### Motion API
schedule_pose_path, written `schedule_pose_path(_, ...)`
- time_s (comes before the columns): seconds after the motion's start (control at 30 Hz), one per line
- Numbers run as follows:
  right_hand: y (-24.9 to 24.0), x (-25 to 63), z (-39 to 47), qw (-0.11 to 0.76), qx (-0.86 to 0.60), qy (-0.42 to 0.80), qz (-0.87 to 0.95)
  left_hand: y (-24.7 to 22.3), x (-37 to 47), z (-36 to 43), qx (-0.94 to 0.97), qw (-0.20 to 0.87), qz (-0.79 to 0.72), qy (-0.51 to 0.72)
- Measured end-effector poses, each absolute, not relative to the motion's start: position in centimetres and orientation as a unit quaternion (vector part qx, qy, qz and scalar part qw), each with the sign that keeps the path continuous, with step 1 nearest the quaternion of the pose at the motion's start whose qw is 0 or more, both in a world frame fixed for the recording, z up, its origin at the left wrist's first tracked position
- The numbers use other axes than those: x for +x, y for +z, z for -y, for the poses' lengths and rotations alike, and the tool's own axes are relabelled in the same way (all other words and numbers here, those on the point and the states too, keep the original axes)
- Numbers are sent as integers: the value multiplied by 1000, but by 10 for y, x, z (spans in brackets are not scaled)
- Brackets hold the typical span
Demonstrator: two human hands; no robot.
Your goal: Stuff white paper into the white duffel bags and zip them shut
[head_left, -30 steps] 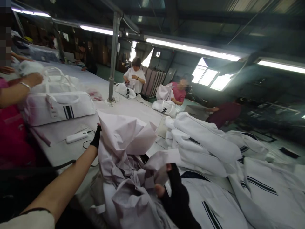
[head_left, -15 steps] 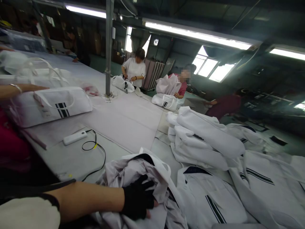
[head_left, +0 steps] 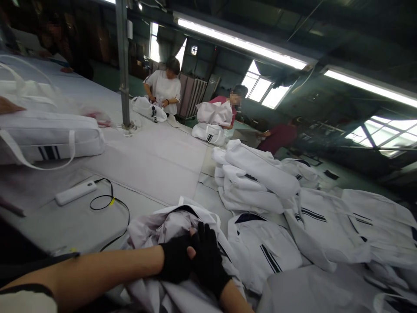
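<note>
My left hand [head_left: 177,259], in a black fingerless glove, presses on crumpled pale grey lining or paper [head_left: 156,230] in the mouth of a white bag [head_left: 224,248] at the table's near edge. Over its fingers lies my right hand [head_left: 208,256], gloved the same way, fingers stretched out and pointing away from me. The right hand's fingers look flat against the crumpled material, holding nothing. Most of my left fingers are hidden under the right hand. The bag's white rim and dark inner edge show behind my hands.
Several flat white bags with dark stripes [head_left: 270,258] lie to the right, beside a stack of folded white bags [head_left: 260,174]. A white corded device [head_left: 76,192] lies left. A filled white bag [head_left: 52,139] stands near another person's hand [head_left: 9,105]. A metal post [head_left: 123,65] rises beyond.
My right hand has come into view and now lies over my left hand on the crumpled material. The view has turned to the right.
</note>
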State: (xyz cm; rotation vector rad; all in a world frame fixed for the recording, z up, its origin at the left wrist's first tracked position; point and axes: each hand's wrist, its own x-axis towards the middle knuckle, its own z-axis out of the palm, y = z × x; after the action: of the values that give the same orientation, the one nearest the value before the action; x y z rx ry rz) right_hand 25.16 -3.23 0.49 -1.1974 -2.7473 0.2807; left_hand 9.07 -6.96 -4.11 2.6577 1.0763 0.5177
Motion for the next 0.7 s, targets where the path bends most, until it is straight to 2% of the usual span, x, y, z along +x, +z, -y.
schedule_pose_path(0.17,-56,279,54,19,-365,161,917,-21,26,90,887,54,-424,176)
schedule_pose_path(0.37,-106,267,69,3,-373,192,908,-84,17,88,857,87,-497,107)
schedule_pose_path(0.47,-124,258,70,15,-419,187,888,-94,26,82,851,88,-506,110)
schedule_pose_path(0.53,-126,259,72,28,-414,169,894,-81,19,83,851,82,-492,164)
schedule_pose_path(0.6,-123,263,73,41,-395,133,908,-61,-1,90,802,63,-526,275)
schedule_pose_path(0.7,-120,268,71,45,-385,65,919,-39,-39,107,575,43,-695,429)
